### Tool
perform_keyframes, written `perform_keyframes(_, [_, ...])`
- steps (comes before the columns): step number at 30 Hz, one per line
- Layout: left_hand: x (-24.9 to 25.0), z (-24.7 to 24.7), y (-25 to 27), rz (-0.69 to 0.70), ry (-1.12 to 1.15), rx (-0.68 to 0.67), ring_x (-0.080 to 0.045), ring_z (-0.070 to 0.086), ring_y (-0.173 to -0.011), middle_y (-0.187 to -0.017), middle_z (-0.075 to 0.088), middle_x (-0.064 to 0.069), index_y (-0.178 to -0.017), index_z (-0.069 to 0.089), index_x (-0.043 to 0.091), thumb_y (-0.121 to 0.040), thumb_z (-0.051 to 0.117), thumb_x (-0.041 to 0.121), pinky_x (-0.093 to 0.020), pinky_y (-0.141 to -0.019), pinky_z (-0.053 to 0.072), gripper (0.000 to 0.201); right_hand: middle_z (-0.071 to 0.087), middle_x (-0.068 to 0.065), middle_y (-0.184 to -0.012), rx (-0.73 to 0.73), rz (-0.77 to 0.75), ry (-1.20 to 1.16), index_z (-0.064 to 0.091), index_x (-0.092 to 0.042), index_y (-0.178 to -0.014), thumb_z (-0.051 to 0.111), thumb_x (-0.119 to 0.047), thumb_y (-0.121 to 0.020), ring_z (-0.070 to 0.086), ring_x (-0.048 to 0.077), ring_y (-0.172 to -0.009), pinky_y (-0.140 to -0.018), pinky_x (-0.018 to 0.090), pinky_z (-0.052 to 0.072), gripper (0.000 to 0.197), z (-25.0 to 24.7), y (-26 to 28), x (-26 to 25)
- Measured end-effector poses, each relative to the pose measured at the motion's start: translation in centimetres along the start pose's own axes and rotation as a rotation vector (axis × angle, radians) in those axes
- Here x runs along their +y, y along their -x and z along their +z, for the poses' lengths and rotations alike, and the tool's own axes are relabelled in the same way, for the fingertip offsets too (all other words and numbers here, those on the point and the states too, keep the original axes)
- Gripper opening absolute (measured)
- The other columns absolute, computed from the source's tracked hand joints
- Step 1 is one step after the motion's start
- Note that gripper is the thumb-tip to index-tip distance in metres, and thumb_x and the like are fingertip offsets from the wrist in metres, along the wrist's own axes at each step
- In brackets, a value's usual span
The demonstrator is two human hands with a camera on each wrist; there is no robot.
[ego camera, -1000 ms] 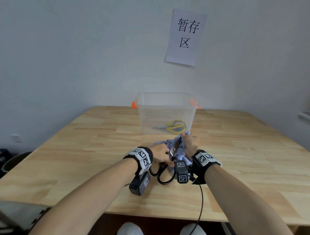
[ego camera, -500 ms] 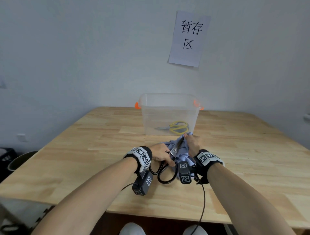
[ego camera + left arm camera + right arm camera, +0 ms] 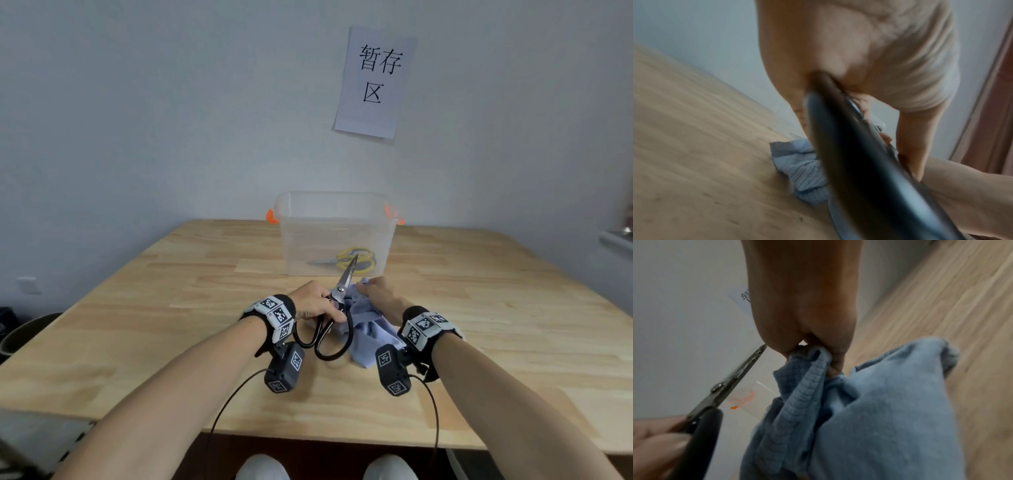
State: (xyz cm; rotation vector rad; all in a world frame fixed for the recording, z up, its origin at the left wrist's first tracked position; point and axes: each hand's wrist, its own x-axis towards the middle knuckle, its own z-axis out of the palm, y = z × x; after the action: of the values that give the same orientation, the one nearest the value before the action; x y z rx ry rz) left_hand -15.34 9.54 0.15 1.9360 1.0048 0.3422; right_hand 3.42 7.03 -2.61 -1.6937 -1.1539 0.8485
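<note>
My left hand (image 3: 317, 303) grips black-handled scissors (image 3: 334, 315) near the pivot, with the steel blades closed and pointing up and away toward the bin. Their handle (image 3: 855, 162) fills the left wrist view, blurred. My right hand (image 3: 378, 293) pinches a fold of a crumpled light blue cloth (image 3: 366, 329) that lies on the wooden table (image 3: 171, 308), just right of the scissors. In the right wrist view the cloth (image 3: 869, 410) hangs bunched from my fingers (image 3: 835, 360), and the scissors (image 3: 729, 382) stand clear of it to the left.
A clear plastic bin (image 3: 334, 233) with orange latches stands behind my hands. Yellow-handled scissors (image 3: 352, 260) lie inside it. A paper sign (image 3: 375, 82) hangs on the wall above. The table's near edge is close to my forearms.
The scissors have come out of the cloth: before, the blades lay wrapped in it between both hands. Now my left hand holds them bare and raised, and my right hand has drawn the cloth aside.
</note>
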Motion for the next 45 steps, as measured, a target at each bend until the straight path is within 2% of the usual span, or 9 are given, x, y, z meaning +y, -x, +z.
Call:
perform_keyframes(3, [0.2,0.3,-0.2,0.000,0.010,0.001,-0.004,0.049,-0.040,-0.044,0.050,0.007,-0.056,0.050,0.015,-0.076,0.082,0.006,-0.015,-0.044,0.038,0.039,0.051,0.013,-0.073,-0.135,-0.006,0.062,0.049,-0.008,-0.074,0.042,-0.014,-0.103,0.049,0.024,-0.069,-0.065,0.033,0.040,0.031,-0.7,0.6,-0.6])
perform_keyframes(6, [0.3,0.6,-0.2,-0.002,0.021,0.003,-0.005,0.046,-0.041,-0.044,0.047,0.007,-0.056,0.048,0.015,-0.076,0.082,0.007,-0.016,-0.045,0.037,0.040,0.051,0.011,-0.070,-0.256,0.036,0.016,0.050,-0.007,-0.069,0.039,0.000,-0.099,0.049,0.024,-0.067,-0.064,0.034,0.040,0.033,-1.7,1.2,-1.0])
perform_keyframes(10, [0.3,1.0,-0.4,-0.005,0.015,-0.008,-0.009,0.048,-0.049,-0.051,0.050,0.004,-0.056,0.049,0.016,-0.073,0.084,0.008,-0.022,-0.056,0.041,0.040,0.071,0.019,-0.093,-0.404,0.055,-0.130,0.066,0.009,-0.098,0.040,0.011,-0.096,0.069,0.026,-0.082,-0.070,0.027,0.055,0.026,-2.5,2.1,-1.8])
perform_keyframes(14, [0.4,1.4,-0.6,-0.006,0.003,-0.003,-0.015,0.045,-0.056,-0.059,0.048,-0.002,-0.056,0.046,0.016,-0.070,0.087,0.012,-0.030,-0.064,0.037,0.043,0.064,0.035,-0.115,-0.391,0.050,-0.317,0.056,0.025,-0.115,0.045,0.016,-0.091,0.066,0.037,-0.100,-0.088,0.037,0.058,0.028,-2.7,2.2,-2.0])
perform_keyframes(21, [0.5,1.4,-0.4,0.021,0.011,0.012,-0.012,0.046,-0.053,-0.053,0.047,0.002,-0.055,0.047,0.015,-0.073,0.085,0.008,-0.026,-0.060,0.039,0.042,0.072,0.019,-0.102,-0.467,0.068,-0.669,0.064,0.006,-0.107,0.039,0.008,-0.096,0.071,0.026,-0.091,-0.082,0.032,0.058,0.027,-3.3,2.8,-1.2])
perform_keyframes(28, [0.5,1.8,-0.7,0.031,-0.001,-0.035,-0.013,0.049,-0.056,-0.056,0.050,0.001,-0.056,0.051,0.015,-0.073,0.085,0.010,-0.028,-0.065,0.040,0.038,0.066,0.023,-0.098,-0.143,0.046,-0.768,0.061,0.004,-0.107,0.055,0.013,-0.090,0.069,0.028,-0.079,-0.069,0.035,0.060,0.020,-1.1,2.4,0.5])
perform_keyframes(33, [0.6,1.7,-0.9,0.026,0.000,-0.049,-0.010,0.048,-0.052,-0.053,0.050,0.003,-0.057,0.049,0.015,-0.073,0.084,0.008,-0.022,-0.058,0.041,0.040,0.069,0.016,-0.085,-0.152,0.001,-0.729,0.063,0.002,-0.100,0.055,0.001,-0.096,0.070,0.019,-0.065,-0.057,0.025,0.056,0.008,-0.5,2.9,0.9])
perform_keyframes(39, [0.8,1.6,-0.9,0.023,-0.012,-0.031,-0.008,0.047,-0.043,-0.046,0.049,0.004,-0.051,0.047,0.015,-0.071,0.082,0.002,-0.020,-0.051,0.039,0.042,0.072,0.015,-0.090,-0.289,-0.030,-0.686,0.065,0.003,-0.100,0.047,-0.012,-0.102,0.071,0.022,-0.079,-0.076,0.031,0.058,0.023,-0.1,3.5,1.2])
perform_keyframes(45, [0.6,1.8,-0.9,0.008,-0.018,-0.011,-0.009,0.047,-0.042,-0.044,0.050,0.005,-0.045,0.051,0.015,-0.069,0.079,-0.001,-0.021,-0.049,0.038,0.040,0.067,0.024,-0.097,-0.289,-0.008,-0.651,0.063,0.009,-0.104,0.067,-0.022,-0.081,0.066,0.032,-0.086,-0.085,0.041,0.054,0.038,0.4,3.5,1.1])
